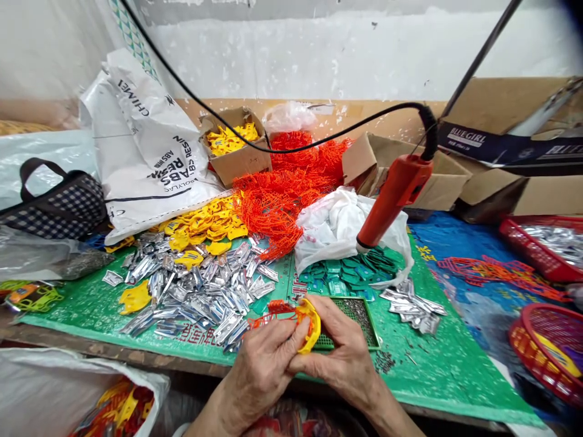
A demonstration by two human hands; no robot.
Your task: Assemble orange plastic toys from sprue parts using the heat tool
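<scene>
Over the front edge of the table, my left hand [262,361] and my right hand [344,355] meet around a curved yellow plastic piece [314,328]. My right fingers and thumb grip its right side. The left hand is closed at an orange plastic lattice part [279,308] set against the yellow piece; my fingers hide where the two meet. Behind my hands lies a green tray [374,331] of small dark screws. Left of them spreads a heap of shiny metal strips [195,291], with yellow pieces [209,221] piled behind it.
A red electric screwdriver [392,197] hangs on a black cable above green plates [350,273] and a white bag [337,221]. Orange lattice parts [277,194] are heaped at the back. Metal strips [414,306] and red baskets [542,340] lie to the right. An open sack [150,388] stands front left.
</scene>
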